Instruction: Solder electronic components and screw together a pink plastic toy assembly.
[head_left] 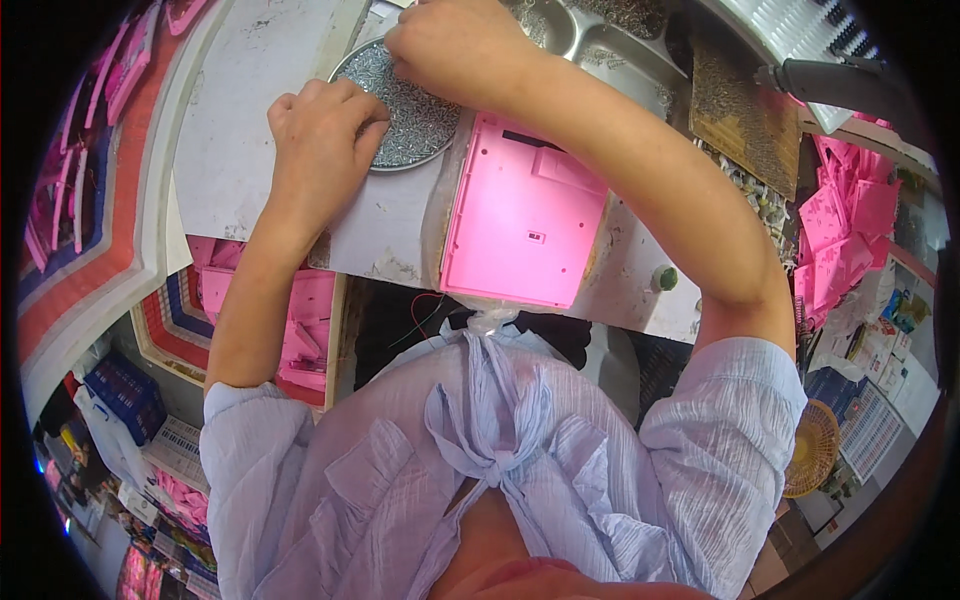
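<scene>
A round dish of small silver screws [410,125] sits on the white worktop in front of me. My left hand [325,135] is at the dish's left rim, its fingers curled and closed, with the thumb over the screws. Over the far right part of the dish is my right hand [455,48], bent inward with its fingers closed. Whatever either hand pinches is hidden or too small to make out. Close to my body lies a flat pink plastic housing [525,225], with small holes and a slot, under my right forearm.
Metal trays with small parts [625,60] stand at the far right, beside a brown board [745,110] covered in tiny pieces. Pink plastic parts [845,225] are heaped at right; more fill a striped bin [305,320] at left. A small green object [664,278] rests near the edge.
</scene>
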